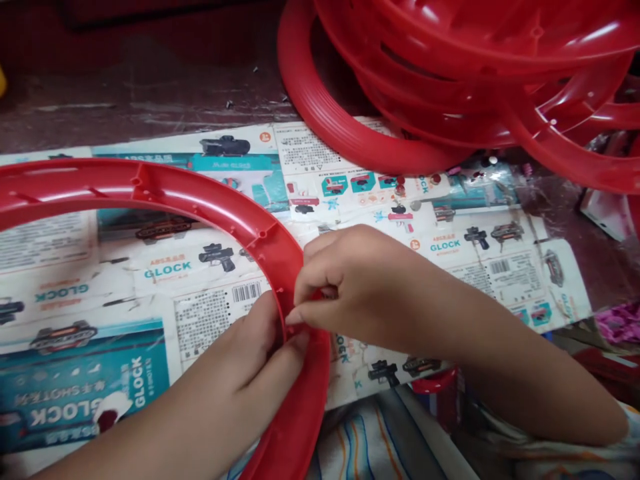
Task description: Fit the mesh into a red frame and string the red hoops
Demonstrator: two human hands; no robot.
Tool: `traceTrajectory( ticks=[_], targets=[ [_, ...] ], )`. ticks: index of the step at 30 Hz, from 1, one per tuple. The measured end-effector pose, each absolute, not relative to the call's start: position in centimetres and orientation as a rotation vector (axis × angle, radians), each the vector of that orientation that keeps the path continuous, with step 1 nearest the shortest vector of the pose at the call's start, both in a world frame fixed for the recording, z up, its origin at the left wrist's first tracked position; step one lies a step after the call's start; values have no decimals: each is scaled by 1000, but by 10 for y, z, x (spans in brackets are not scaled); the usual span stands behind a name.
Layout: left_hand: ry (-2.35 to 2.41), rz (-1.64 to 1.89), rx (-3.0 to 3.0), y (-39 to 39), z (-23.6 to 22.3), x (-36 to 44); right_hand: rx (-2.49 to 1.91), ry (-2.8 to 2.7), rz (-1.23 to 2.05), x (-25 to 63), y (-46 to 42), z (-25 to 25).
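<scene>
A large red plastic ring (195,193), hollow side up with small ribs and posts inside its channel, lies at the left and runs down past the lower edge. My left hand (260,353) grips its inner rim, thumb in the channel and fingers curled beneath. Just above that thumb, my right hand (340,287) reaches into the channel with thumb and forefinger pinched together. Whatever sits between those fingertips, if anything, is hidden or too small to name.
Printed cardboard sheets (200,320) cover much of the dark red table (150,87). More red plastic rings (360,140) are piled at the upper right. Tiny loose bits lie near the pile. Pink material (620,323) shows at the right edge. Striped cloth (370,440) is below.
</scene>
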State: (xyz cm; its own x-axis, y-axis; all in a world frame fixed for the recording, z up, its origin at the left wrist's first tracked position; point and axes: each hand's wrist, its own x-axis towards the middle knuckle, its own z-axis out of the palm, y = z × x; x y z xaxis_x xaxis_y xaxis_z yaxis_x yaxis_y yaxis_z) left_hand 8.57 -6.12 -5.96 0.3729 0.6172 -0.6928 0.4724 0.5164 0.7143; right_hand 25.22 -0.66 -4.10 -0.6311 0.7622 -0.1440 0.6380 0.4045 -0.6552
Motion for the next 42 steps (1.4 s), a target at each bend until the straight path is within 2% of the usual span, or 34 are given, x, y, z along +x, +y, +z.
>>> traceTrajectory(
  ticks=[7, 10, 17, 20, 25, 28, 31, 33, 37, 42],
  targets=[
    [1232, 103, 1215, -64, -58, 84, -958, -2649, 446, 262, 0, -40],
    [1189, 40, 1281, -64, -58, 81, -907, -2655, 472, 260, 0, -42],
    [1123, -14, 1278, -67, -58, 80, -869, -2611, 812, 257, 4, -46],
    [1115, 130, 1117, -71, -58, 82, -867, -2562, 865, 258, 7, -45],
    [1060, 351, 491, -69, -55, 88, -918, -2613, 852, 258, 9, -45],
    [1089, 448, 449, -65, -59, 91, -913, -2646, 845, 256, 7, -47],
    [1181, 570, 633, -61, -65, 92, -891, -2648, 747, 254, 4, -49],
    [1237, 640, 746, -60, -66, 92, -881, -2636, 571, 255, 2, -50],
    [1266, 586, 830, -57, -59, 90, -835, -2635, 259, 261, 1, -48],
    [1199, 394, 824, -57, -51, 86, -749, -2586, 277, 264, 1, -44]
  ],
)
